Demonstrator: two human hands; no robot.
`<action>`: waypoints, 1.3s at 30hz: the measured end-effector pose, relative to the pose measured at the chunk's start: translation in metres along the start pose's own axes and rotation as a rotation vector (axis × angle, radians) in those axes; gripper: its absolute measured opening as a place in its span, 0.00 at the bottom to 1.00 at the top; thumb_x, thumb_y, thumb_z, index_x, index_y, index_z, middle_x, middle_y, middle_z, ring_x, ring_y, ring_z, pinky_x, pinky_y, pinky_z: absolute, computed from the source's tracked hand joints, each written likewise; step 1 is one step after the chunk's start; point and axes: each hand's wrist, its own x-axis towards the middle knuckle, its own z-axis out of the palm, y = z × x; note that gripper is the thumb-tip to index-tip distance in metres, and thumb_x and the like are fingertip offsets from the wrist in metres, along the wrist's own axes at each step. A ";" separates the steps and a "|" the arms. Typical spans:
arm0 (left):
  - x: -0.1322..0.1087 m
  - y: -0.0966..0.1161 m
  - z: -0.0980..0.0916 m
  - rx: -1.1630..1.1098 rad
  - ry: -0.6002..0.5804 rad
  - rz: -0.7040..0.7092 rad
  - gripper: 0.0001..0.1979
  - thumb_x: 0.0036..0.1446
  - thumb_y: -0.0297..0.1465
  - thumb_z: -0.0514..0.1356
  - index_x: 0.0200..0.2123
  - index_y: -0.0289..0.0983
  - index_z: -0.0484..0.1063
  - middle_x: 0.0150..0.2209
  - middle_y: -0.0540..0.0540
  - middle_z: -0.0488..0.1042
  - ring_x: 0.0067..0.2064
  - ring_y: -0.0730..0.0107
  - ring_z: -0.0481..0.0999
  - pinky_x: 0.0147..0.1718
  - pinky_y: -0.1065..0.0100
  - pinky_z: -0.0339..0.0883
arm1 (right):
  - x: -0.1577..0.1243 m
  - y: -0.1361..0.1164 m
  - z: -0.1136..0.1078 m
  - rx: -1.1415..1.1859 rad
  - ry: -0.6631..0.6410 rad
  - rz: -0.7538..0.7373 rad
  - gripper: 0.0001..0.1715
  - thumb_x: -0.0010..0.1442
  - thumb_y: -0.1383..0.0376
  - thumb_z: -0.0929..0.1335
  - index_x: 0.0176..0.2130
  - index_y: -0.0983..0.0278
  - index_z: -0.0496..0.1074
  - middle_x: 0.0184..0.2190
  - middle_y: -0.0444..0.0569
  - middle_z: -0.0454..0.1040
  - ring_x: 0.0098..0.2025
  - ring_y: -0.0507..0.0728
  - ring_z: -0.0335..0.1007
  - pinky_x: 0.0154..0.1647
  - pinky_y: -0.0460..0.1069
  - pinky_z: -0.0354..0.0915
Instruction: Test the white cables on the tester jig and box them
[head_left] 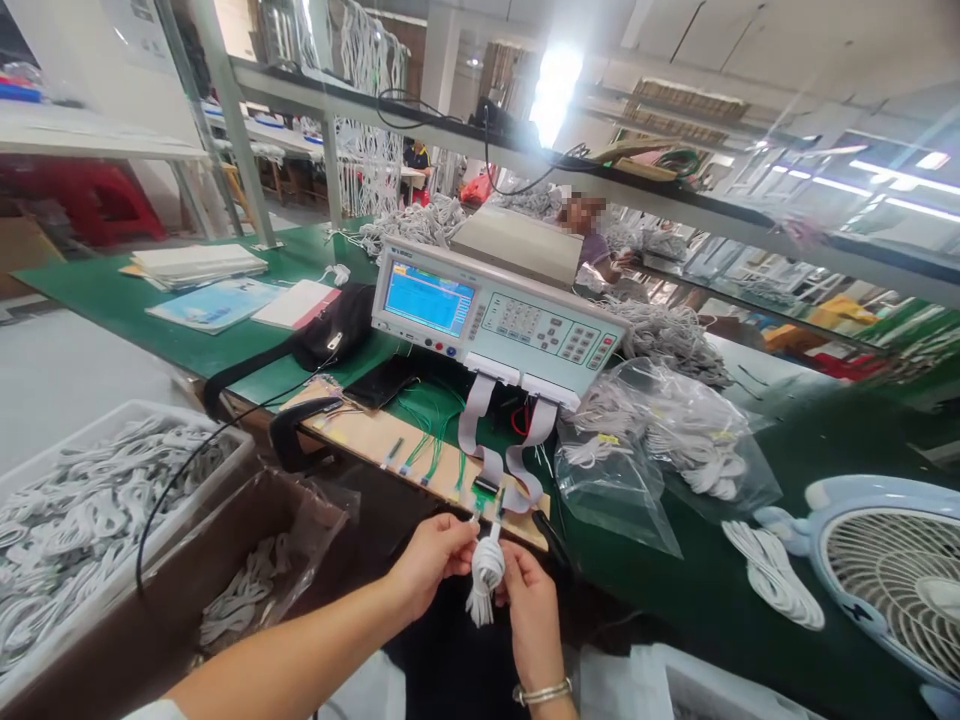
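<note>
A coiled white cable (487, 568) hangs between my two hands at the front edge of the wooden board. My left hand (436, 562) is closed in a pinch at the coil's upper left, where one cable end meets the small green circuit board (481, 500). On the coil's right side, my right hand (531, 598) grips it with thumb and fingers. Another cable end points up toward the board beside the first; whether either end is plugged in I cannot tell. Flat grey ribbon cables (491, 462) run from the green circuit board up to the bench tester (499, 325), whose blue screen is lit.
Left of me stand a white crate (131, 415) heaped with coiled cables and a brown lined box (247, 510). Clear plastic bags (611, 495) of cables, a loose coil (772, 575) and a fan (892, 570) lie to the right. A person sits behind the tester.
</note>
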 end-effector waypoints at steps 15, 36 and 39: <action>0.008 0.023 -0.003 0.075 -0.099 -0.149 0.20 0.40 0.45 0.58 0.28 0.32 0.71 0.22 0.52 0.64 0.19 0.84 0.58 0.18 0.77 0.54 | 0.017 0.001 0.008 0.169 -0.017 0.270 0.25 0.39 0.52 0.70 0.34 0.65 0.67 0.10 0.33 0.54 0.10 0.42 0.42 0.08 0.38 0.39; -0.038 0.006 -0.031 0.489 -0.276 0.110 0.43 0.30 0.40 0.66 0.52 0.39 0.53 0.33 0.49 0.71 0.30 0.71 0.68 0.31 0.71 0.62 | -0.027 0.008 0.040 -0.195 -0.139 0.114 0.18 0.52 0.55 0.61 0.22 0.66 0.67 0.13 0.38 0.58 0.12 0.46 0.52 0.11 0.41 0.50; -0.044 0.002 -0.076 1.096 -0.240 0.157 0.22 0.38 0.41 0.62 0.40 0.41 0.66 0.38 0.49 0.71 0.39 0.65 0.69 0.39 0.70 0.61 | -0.047 0.000 0.026 -0.358 -0.316 0.107 0.11 0.51 0.63 0.63 0.25 0.65 0.71 0.15 0.40 0.65 0.17 0.47 0.62 0.16 0.41 0.57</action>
